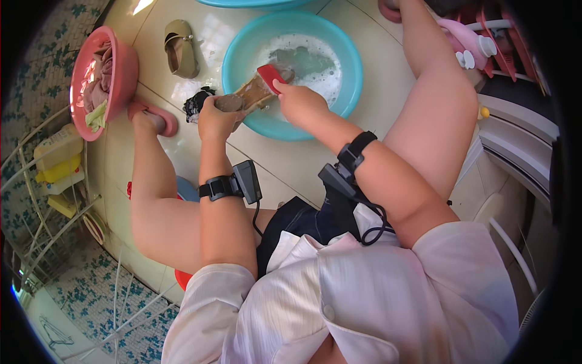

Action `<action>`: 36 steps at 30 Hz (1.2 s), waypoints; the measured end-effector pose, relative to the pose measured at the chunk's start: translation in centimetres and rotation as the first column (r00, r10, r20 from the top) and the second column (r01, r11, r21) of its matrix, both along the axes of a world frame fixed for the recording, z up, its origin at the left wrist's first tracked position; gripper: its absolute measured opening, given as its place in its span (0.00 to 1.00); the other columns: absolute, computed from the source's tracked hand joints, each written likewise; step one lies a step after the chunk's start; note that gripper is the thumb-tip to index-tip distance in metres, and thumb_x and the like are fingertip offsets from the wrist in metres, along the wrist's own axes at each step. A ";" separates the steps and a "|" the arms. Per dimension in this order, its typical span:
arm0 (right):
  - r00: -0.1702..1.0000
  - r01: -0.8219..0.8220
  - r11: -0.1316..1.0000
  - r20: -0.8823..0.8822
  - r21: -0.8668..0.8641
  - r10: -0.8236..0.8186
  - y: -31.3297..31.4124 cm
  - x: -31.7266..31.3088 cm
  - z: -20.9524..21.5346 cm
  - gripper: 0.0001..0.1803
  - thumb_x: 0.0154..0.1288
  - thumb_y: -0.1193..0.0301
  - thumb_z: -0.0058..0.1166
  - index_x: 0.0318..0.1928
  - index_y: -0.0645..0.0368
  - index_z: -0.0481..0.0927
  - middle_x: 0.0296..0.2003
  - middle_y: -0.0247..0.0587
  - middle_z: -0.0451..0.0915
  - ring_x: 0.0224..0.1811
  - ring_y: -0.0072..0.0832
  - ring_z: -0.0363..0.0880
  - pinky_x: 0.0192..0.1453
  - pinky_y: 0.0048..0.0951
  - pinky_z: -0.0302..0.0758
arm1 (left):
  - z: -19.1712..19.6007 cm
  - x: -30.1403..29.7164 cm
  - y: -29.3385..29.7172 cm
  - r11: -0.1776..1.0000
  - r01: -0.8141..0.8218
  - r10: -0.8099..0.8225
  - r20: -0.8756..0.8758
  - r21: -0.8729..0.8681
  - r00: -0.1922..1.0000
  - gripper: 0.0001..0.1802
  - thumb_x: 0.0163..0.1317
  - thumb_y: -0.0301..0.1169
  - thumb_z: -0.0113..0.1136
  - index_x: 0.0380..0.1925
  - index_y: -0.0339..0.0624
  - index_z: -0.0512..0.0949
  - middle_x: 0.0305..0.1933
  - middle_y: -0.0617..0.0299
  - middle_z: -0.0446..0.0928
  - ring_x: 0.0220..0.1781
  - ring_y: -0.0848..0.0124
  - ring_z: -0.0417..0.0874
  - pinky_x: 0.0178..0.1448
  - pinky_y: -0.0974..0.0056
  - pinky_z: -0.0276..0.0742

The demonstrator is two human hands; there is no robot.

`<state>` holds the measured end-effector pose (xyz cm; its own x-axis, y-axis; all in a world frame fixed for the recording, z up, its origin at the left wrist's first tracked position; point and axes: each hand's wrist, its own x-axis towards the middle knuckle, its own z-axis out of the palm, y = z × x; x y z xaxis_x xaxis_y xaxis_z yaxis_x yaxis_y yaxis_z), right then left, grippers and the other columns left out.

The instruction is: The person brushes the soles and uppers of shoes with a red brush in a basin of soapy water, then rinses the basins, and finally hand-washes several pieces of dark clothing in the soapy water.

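My left hand [217,121] is closed round the heel end of a wet tan shoe [253,94], its sole turned up. The shoe reaches over the left rim of a turquoise basin [354,91] with foamy, greyish water [309,64] in it. In my right hand [302,108] is a red scrubbing brush [267,77], laid against the toe end of the sole. Its bristles are hidden. An olive-green shoe [179,50] with a strap stands on the tiles left of the basin. Black crumpled fabric [197,104] lies beside my left hand.
A pink basin [127,79] of clothes stands at far left, near a wire rack [27,158] with bottles. Another blue basin [254,2] shows at the top edge. To the right are a pink bottle [464,39] and a white cabinet edge [515,118].
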<state>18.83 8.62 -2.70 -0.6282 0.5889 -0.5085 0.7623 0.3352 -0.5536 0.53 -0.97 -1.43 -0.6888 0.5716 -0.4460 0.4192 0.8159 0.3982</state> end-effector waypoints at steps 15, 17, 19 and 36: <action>0.971 -0.072 0.996 0.233 0.044 0.060 1.5 -1.4 0.8 0.24 0.70 0.69 0.36 0.66 0.48 0.66 0.41 0.41 0.83 0.41 0.39 0.83 0.39 0.42 0.78 | -0.6 0.4 -0.8 0.999 0.038 -0.038 -0.003 -0.014 0.999 0.37 0.32 0.37 0.78 0.48 0.44 0.75 0.44 0.56 0.82 0.46 0.61 0.83 0.49 0.60 0.77; 0.969 -0.123 0.991 0.220 0.052 0.109 0.1 -1.8 0.9 0.23 0.71 0.67 0.35 0.64 0.48 0.67 0.42 0.40 0.83 0.42 0.39 0.83 0.41 0.42 0.78 | -0.5 0.3 -1.2 0.999 0.041 -0.042 -0.008 -0.012 0.999 0.36 0.33 0.38 0.78 0.48 0.44 0.75 0.44 0.56 0.82 0.46 0.60 0.83 0.49 0.59 0.78; 0.994 -0.052 0.994 0.092 -0.097 0.061 0.7 -1.4 0.7 0.20 0.72 0.66 0.35 0.59 0.53 0.72 0.43 0.42 0.82 0.44 0.41 0.82 0.44 0.41 0.77 | -0.1 0.3 -0.7 0.998 0.048 -0.049 -0.038 -0.032 0.998 0.37 0.32 0.38 0.78 0.48 0.44 0.75 0.44 0.56 0.82 0.46 0.60 0.83 0.49 0.59 0.78; 0.994 -0.062 0.990 -0.078 0.125 0.072 12.8 8.6 8.9 0.22 0.72 0.65 0.40 0.65 0.48 0.70 0.54 0.46 0.78 0.52 0.40 0.78 0.54 0.34 0.74 | -2.5 7.7 8.2 0.777 0.516 -0.625 -0.346 -0.361 0.699 0.32 0.46 0.51 0.69 0.51 0.51 0.75 0.48 0.61 0.77 0.54 0.62 0.77 0.49 0.57 0.76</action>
